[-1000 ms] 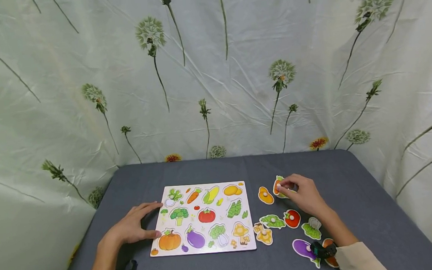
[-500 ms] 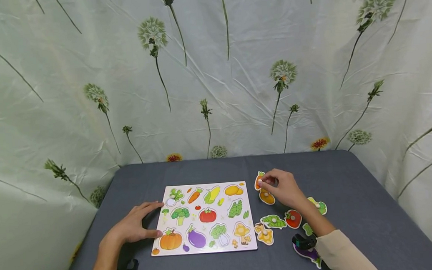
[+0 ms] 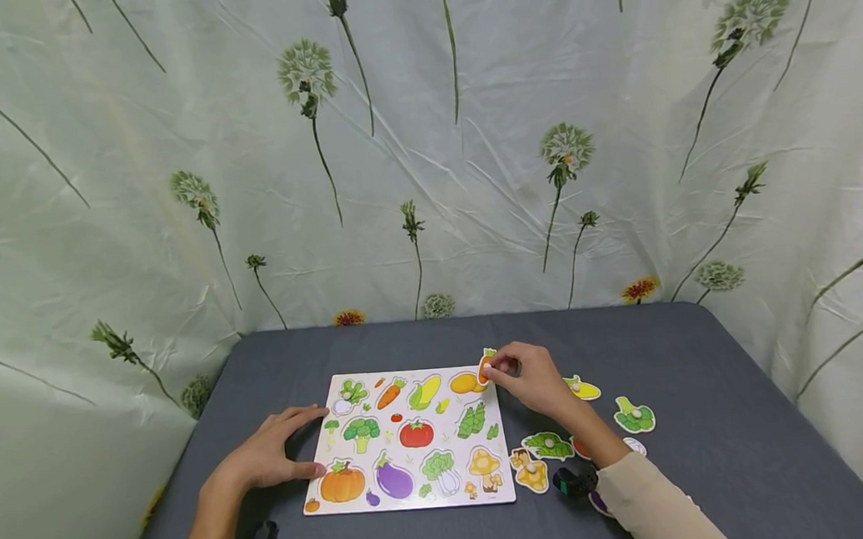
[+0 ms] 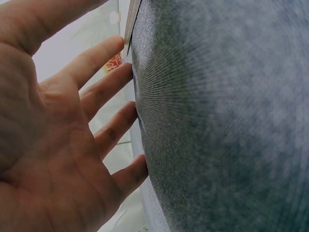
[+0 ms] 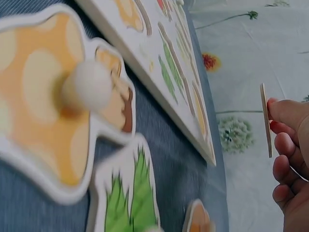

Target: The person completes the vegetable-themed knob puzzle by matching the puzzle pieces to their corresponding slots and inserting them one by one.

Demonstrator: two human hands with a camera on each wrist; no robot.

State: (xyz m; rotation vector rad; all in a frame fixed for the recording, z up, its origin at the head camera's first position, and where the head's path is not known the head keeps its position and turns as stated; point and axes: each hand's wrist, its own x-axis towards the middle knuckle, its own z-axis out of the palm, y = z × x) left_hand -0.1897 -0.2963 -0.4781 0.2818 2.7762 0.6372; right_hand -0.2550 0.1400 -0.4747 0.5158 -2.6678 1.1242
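Observation:
A carrot puzzle piece [image 3: 485, 366] is pinched by its knob in my right hand [image 3: 535, 379], above the upper right corner of the puzzle board [image 3: 440, 392]. The right wrist view shows this carrot piece [image 5: 266, 121] edge-on, off the board. My left hand [image 3: 267, 452] lies against the board's left edge, thumb and fingers spread, with its fingertips touching it. Fairly straight fingers show on the left hand [image 4: 63, 130] in the left wrist view. Printed vegetables fill the board's recesses, including a carrot picture [image 3: 391, 393] in the top row.
Knobbed pieces lie right of the board: a mushroom [image 3: 535, 478], a green leafy piece [image 3: 547, 445], corn [image 3: 584, 389] and broccoli [image 3: 635, 416]. A tomato [image 3: 581, 448] and an eggplant [image 3: 600, 504] are partly hidden by the right arm. A floral curtain [image 3: 422, 136] hangs behind the table.
My right hand has carried the carrot piece left, from among the loose pieces to over the board's upper right corner. My left hand stays at the board's left edge.

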